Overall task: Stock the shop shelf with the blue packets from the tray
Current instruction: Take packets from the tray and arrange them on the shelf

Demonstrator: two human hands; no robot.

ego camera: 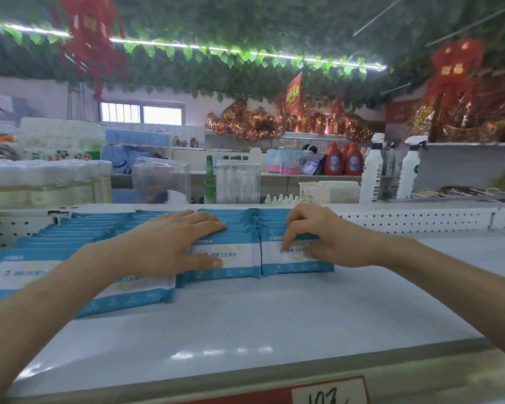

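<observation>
head | shelf (pixel 245 316): blue packets (pixel 79 231) | left hand (pixel 169 243) presses | right hand (pixel 318 234) pinches

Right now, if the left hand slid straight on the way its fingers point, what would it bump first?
Probably the right hand, which pinches the front blue packet of the next row. The left hand lies flat on packet tops; depth is unclear.

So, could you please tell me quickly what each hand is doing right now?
Left hand: open, fingers flat across the tops of a row of blue packets.
Right hand: fingers curled, pinching the front packet of the rightmost row.
</observation>
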